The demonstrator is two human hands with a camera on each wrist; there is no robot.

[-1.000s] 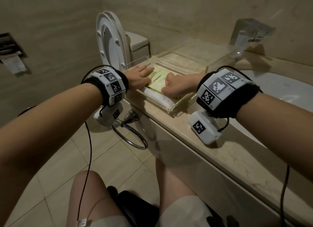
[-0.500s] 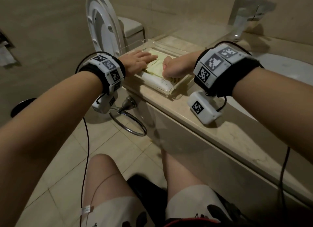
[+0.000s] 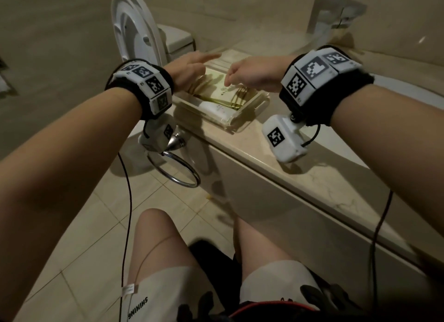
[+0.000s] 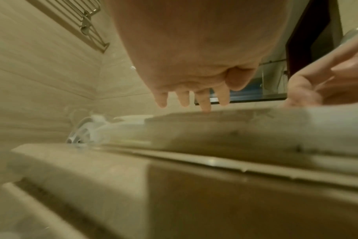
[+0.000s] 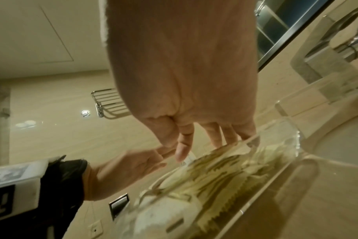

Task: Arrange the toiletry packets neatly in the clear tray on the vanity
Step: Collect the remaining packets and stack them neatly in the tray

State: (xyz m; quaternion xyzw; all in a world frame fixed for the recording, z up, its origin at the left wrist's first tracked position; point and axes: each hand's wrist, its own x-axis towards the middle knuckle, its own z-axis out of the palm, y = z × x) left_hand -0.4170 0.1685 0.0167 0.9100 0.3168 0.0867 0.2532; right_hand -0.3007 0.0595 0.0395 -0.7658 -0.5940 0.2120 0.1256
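Here, the scene by parts:

Tray: the clear tray (image 3: pixel 249 110) sits on the vanity top (image 3: pixel 300 177), near its left end, just beside the raised toilet lid (image 3: pixel 134 33).

Packets: a stack of pale yellow packets (image 3: pixel 223 94) with zigzag edges lies flat inside the tray; the right wrist view shows them fanned in overlapping layers (image 5: pixel 225 176).

White item: a white wrapped piece (image 3: pixel 216 109) lies along the near wall of the tray, touching the packets.

Left hand: the left hand (image 3: pixel 189 73) is over the left side of the tray, fingers stretched out straight and relaxed, grasping nothing. In the left wrist view one fingertip (image 4: pixel 205 107) reaches down to the top of the stack; whether it truly touches is hard to tell.

Right hand: the right hand (image 3: pixel 254 75) is over the right side of the tray with fingers pointing down and loosely spread, holding nothing. In the right wrist view its fingertips (image 5: pixel 219 139) are at the top edge of the packets.

Tap: a metal tap (image 3: pixel 331 16) stands behind the tray, to the right.

Towel ring: a chrome ring (image 3: pixel 175 170) hangs on the vanity's left side, below the left wrist.
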